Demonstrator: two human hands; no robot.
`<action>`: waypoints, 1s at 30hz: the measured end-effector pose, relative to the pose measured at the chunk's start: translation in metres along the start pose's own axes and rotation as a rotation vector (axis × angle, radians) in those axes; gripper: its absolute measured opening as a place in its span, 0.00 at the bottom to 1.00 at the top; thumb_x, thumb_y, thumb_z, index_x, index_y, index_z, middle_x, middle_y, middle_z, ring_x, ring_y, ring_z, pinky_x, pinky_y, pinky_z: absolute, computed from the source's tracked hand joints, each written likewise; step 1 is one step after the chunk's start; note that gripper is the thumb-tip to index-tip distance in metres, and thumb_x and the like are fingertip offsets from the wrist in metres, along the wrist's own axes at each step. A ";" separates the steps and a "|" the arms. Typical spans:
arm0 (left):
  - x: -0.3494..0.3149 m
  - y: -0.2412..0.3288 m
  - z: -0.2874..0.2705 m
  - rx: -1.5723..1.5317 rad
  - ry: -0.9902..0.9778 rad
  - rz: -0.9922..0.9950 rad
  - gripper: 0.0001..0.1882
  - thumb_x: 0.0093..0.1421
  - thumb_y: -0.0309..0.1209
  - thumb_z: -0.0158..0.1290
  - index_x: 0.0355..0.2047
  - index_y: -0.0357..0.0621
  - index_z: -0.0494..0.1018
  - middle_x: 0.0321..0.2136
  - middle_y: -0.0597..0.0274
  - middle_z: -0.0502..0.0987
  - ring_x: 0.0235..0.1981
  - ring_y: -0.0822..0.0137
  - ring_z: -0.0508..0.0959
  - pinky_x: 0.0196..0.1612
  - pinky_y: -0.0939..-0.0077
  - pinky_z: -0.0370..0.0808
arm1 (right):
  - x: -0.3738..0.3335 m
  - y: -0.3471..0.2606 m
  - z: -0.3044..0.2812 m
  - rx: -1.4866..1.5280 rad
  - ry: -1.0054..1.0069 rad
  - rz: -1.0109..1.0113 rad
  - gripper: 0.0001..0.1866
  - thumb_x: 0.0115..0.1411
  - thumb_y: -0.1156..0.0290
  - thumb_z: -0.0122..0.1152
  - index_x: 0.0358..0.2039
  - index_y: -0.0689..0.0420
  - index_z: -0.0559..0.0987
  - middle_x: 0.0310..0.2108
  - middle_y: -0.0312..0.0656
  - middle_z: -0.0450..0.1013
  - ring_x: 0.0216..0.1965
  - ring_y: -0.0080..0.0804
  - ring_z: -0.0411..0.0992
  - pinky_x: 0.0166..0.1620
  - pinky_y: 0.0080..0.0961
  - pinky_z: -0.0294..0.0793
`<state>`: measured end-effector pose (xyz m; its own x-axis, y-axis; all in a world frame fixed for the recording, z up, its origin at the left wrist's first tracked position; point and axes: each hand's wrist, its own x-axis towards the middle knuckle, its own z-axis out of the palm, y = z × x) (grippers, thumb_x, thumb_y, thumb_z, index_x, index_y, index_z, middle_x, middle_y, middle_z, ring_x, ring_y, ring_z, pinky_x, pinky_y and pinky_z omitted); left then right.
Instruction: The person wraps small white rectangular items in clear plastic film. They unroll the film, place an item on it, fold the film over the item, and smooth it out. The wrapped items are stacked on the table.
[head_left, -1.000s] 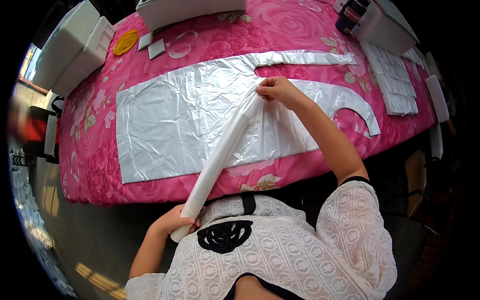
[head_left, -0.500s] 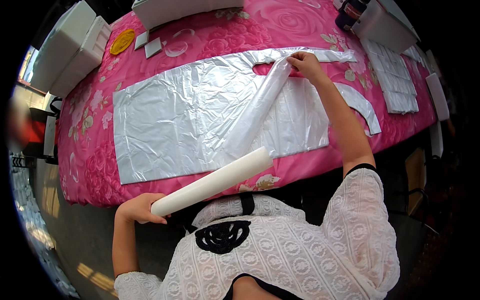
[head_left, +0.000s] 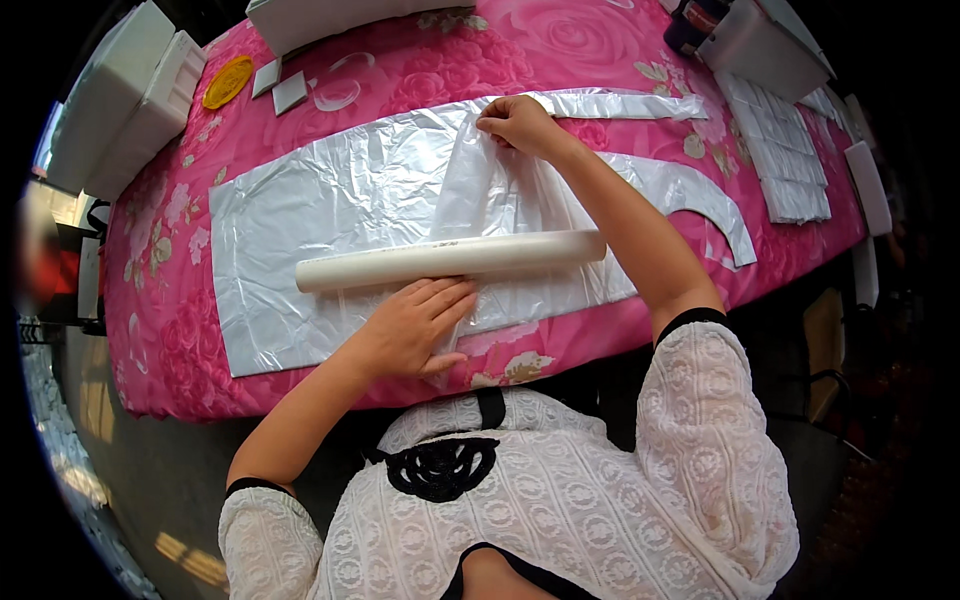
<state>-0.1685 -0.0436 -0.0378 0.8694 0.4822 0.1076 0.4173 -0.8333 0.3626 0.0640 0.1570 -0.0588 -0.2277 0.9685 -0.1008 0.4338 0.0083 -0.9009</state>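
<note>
A stack of thin, shiny plastic aprons lies across the table, with curved cut-outs and long straps at its right end. My right hand pinches the top plastic film near the far edge, where it is partly lifted and folded. Across the middle of the stack rests a long white tube, lying nearly level from left to right. My left hand lies flat with fingers stretched out and thumb apart, its fingertips at the tube's near edge.
A pink flowered cloth covers the table. Folded plastic packs lie at the right, beside a white box and a dark container. White foam boxes, a yellow oval piece and small white squares sit at the left.
My left hand has let go of the tube, which now lies on the plastic, and rests flat beside it. My right hand has moved left along the far edge with the film.
</note>
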 end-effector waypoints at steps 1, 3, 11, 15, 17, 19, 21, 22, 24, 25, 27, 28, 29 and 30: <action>0.002 0.004 0.006 0.040 -0.022 -0.002 0.37 0.50 0.52 0.46 0.50 0.31 0.59 0.53 0.46 0.59 0.56 0.53 0.58 0.58 0.62 0.53 | 0.000 0.002 0.000 -0.006 0.041 0.006 0.09 0.51 0.70 0.58 0.31 0.62 0.77 0.19 0.36 0.72 0.18 0.20 0.68 0.25 0.18 0.69; 0.000 0.010 0.015 0.082 -0.059 -0.033 0.43 0.50 0.57 0.42 0.53 0.29 0.55 0.56 0.44 0.55 0.59 0.52 0.53 0.60 0.61 0.47 | -0.015 -0.010 0.006 -0.165 0.184 -0.096 0.13 0.50 0.67 0.59 0.35 0.61 0.76 0.29 0.43 0.73 0.26 0.29 0.71 0.33 0.24 0.71; -0.003 0.039 0.032 0.053 -0.007 -0.211 0.46 0.50 0.60 0.40 0.55 0.29 0.52 0.57 0.43 0.52 0.60 0.52 0.49 0.61 0.59 0.43 | -0.155 -0.030 0.055 -0.565 -0.051 -0.576 0.20 0.49 0.65 0.60 0.44 0.54 0.73 0.38 0.42 0.71 0.37 0.39 0.69 0.41 0.32 0.68; -0.005 0.040 0.033 0.017 -0.020 -0.181 0.48 0.49 0.61 0.41 0.56 0.30 0.50 0.58 0.43 0.50 0.61 0.51 0.48 0.61 0.59 0.43 | -0.160 -0.018 0.029 -0.662 0.016 -0.525 0.21 0.49 0.66 0.60 0.45 0.53 0.72 0.37 0.40 0.71 0.37 0.39 0.69 0.40 0.31 0.68; -0.007 0.037 0.028 -0.039 -0.011 -0.145 0.48 0.48 0.62 0.41 0.56 0.31 0.49 0.58 0.43 0.49 0.61 0.50 0.48 0.61 0.59 0.44 | -0.146 -0.007 0.002 -0.705 0.143 -0.413 0.21 0.50 0.66 0.59 0.46 0.54 0.71 0.37 0.42 0.71 0.37 0.39 0.69 0.40 0.30 0.68; -0.011 0.027 0.021 -0.238 0.059 -0.127 0.49 0.47 0.62 0.44 0.58 0.33 0.48 0.59 0.44 0.47 0.61 0.50 0.47 0.60 0.59 0.45 | -0.129 0.011 -0.029 -0.755 0.342 -0.270 0.21 0.51 0.63 0.57 0.46 0.54 0.72 0.35 0.41 0.72 0.37 0.38 0.69 0.39 0.30 0.68; -0.015 0.011 0.013 -0.350 0.109 -0.105 0.50 0.46 0.62 0.45 0.58 0.34 0.47 0.59 0.44 0.47 0.61 0.48 0.47 0.60 0.60 0.46 | -0.123 0.015 -0.052 -0.751 0.402 -0.129 0.21 0.52 0.62 0.56 0.46 0.55 0.72 0.35 0.41 0.72 0.37 0.39 0.69 0.40 0.31 0.68; -0.018 0.004 0.011 -0.228 0.060 -0.078 0.51 0.45 0.61 0.46 0.58 0.34 0.46 0.59 0.46 0.48 0.61 0.50 0.48 0.60 0.60 0.46 | -0.127 0.017 -0.051 -0.726 0.390 -0.175 0.20 0.51 0.63 0.57 0.45 0.55 0.72 0.35 0.41 0.72 0.37 0.39 0.69 0.40 0.31 0.68; -0.023 0.002 0.004 -0.132 -0.024 -0.074 0.51 0.45 0.61 0.47 0.58 0.34 0.46 0.59 0.47 0.48 0.61 0.52 0.49 0.60 0.60 0.46 | -0.132 0.016 -0.045 -0.670 0.357 -0.280 0.20 0.51 0.64 0.57 0.45 0.55 0.72 0.35 0.41 0.72 0.37 0.39 0.69 0.40 0.31 0.68; -0.025 0.002 0.003 -0.083 -0.067 -0.071 0.52 0.45 0.61 0.47 0.58 0.33 0.46 0.59 0.47 0.49 0.61 0.53 0.49 0.61 0.59 0.46 | -0.139 0.013 -0.038 -0.645 0.258 -0.310 0.20 0.51 0.65 0.58 0.45 0.55 0.72 0.36 0.42 0.72 0.38 0.39 0.68 0.41 0.30 0.68; -0.027 0.008 0.005 -0.111 -0.049 -0.075 0.52 0.44 0.58 0.51 0.58 0.33 0.45 0.58 0.48 0.51 0.60 0.55 0.51 0.61 0.60 0.47 | -0.160 -0.005 -0.015 -0.602 0.071 -0.362 0.20 0.50 0.68 0.59 0.46 0.55 0.72 0.39 0.43 0.71 0.41 0.39 0.68 0.42 0.29 0.68; -0.027 0.011 0.007 -0.141 -0.036 -0.087 0.52 0.44 0.57 0.51 0.58 0.33 0.45 0.58 0.48 0.52 0.60 0.56 0.51 0.60 0.61 0.48 | -0.164 -0.008 -0.004 -0.613 0.051 -0.440 0.20 0.49 0.69 0.59 0.45 0.54 0.72 0.39 0.42 0.71 0.41 0.39 0.68 0.42 0.30 0.68; -0.027 0.015 0.008 -0.173 -0.025 -0.096 0.51 0.44 0.55 0.52 0.58 0.33 0.44 0.58 0.48 0.53 0.60 0.56 0.52 0.60 0.61 0.48 | -0.166 -0.010 0.006 -0.623 0.033 -0.515 0.20 0.48 0.70 0.60 0.44 0.54 0.73 0.39 0.42 0.71 0.40 0.39 0.68 0.42 0.30 0.68; -0.026 0.018 0.010 -0.168 -0.055 -0.090 0.51 0.44 0.53 0.53 0.58 0.33 0.44 0.57 0.48 0.53 0.60 0.56 0.52 0.60 0.62 0.49 | -0.165 -0.012 0.013 -0.629 0.018 -0.560 0.20 0.46 0.71 0.61 0.43 0.54 0.73 0.39 0.41 0.71 0.40 0.38 0.68 0.43 0.31 0.67</action>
<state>-0.1811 -0.0741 -0.0434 0.8455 0.5337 0.0191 0.4482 -0.7285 0.5181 0.0846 -0.0064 -0.0366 -0.5424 0.7838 0.3023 0.6669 0.6206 -0.4124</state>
